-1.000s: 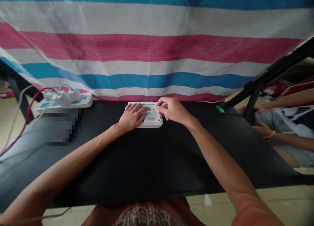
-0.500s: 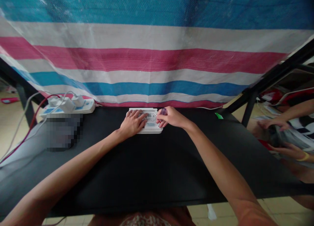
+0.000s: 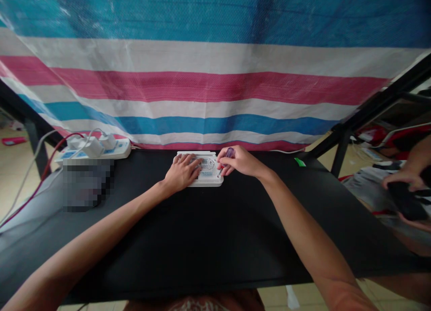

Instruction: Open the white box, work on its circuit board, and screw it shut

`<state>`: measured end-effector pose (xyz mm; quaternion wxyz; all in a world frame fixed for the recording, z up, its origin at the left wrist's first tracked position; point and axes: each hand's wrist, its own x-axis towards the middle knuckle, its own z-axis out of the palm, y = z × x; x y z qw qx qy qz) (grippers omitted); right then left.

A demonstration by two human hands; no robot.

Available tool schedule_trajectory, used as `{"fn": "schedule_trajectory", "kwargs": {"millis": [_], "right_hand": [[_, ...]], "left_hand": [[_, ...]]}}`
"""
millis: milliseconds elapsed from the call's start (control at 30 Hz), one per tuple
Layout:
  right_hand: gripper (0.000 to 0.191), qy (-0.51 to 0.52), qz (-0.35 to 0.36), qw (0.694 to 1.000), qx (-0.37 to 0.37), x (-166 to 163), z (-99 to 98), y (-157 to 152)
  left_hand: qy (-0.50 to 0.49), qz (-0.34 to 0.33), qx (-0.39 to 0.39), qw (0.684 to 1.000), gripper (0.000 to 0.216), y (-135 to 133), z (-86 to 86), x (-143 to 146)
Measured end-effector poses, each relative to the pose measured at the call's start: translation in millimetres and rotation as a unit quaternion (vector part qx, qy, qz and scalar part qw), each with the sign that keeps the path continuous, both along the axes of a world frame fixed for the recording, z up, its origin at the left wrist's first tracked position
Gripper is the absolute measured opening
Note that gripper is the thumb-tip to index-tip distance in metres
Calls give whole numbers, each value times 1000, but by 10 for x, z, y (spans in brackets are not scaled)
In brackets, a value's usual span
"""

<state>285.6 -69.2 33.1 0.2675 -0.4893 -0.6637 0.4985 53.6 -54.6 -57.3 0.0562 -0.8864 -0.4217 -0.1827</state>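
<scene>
A flat white plastic device [image 3: 207, 182] with rounded corners, small vents and a pale label lies at the far edge of the black table. My left hand [image 3: 182, 171] rests flat over its left part with the fingers spread, hiding that side. A screwdriver [image 3: 230, 153] with a dark purple, translucent handle is gripped in my right hand [image 3: 240, 162]. Its short shaft slants down to the lower right corner of the device, where the tip seems to meet a small dark hole. Exact contact is too small to tell.
A white power strip [image 3: 123, 148] with several plugs and cables sits at the back left, beside a blurred-out dark object [image 3: 87, 185]. A green scrap [image 3: 299, 162] lies to the right. Striped sheeting [image 3: 205, 86] hangs behind. Another person's hands [image 3: 409, 180] hold a black object at right.
My right hand has shifted slightly right, and the screwdriver tip now shows at the device's lower right corner. My left hand stays in place. The other person's hands have moved right.
</scene>
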Motion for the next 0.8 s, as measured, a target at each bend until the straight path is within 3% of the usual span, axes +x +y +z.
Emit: {"fn": "schedule_trajectory", "kwargs": {"millis": [233, 367, 467, 567, 733, 800], "right_hand": [[4, -1, 7, 1000, 4, 3, -6, -14], [9, -61, 60, 996, 11, 9, -63, 14], [20, -145, 55, 981, 120, 9, -36, 13], [33, -248, 3, 936, 252, -3, 26, -20], [7, -321, -21, 895, 308, -43, 90, -106], [5, -348, -19, 883, 314, -59, 106, -131]], "left_hand": [[6, -1, -4, 1000, 42, -4, 15, -2], [6, -3, -5, 1000, 42, -7, 17, -1], [7, 0, -7, 1000, 42, -6, 11, -3], [9, 1, -6, 1000, 42, -3, 5, -7], [3, 1, -8, 1000, 43, -1, 6, -8], [-2, -2, -6, 1000, 42, 0, 4, -8]]}}
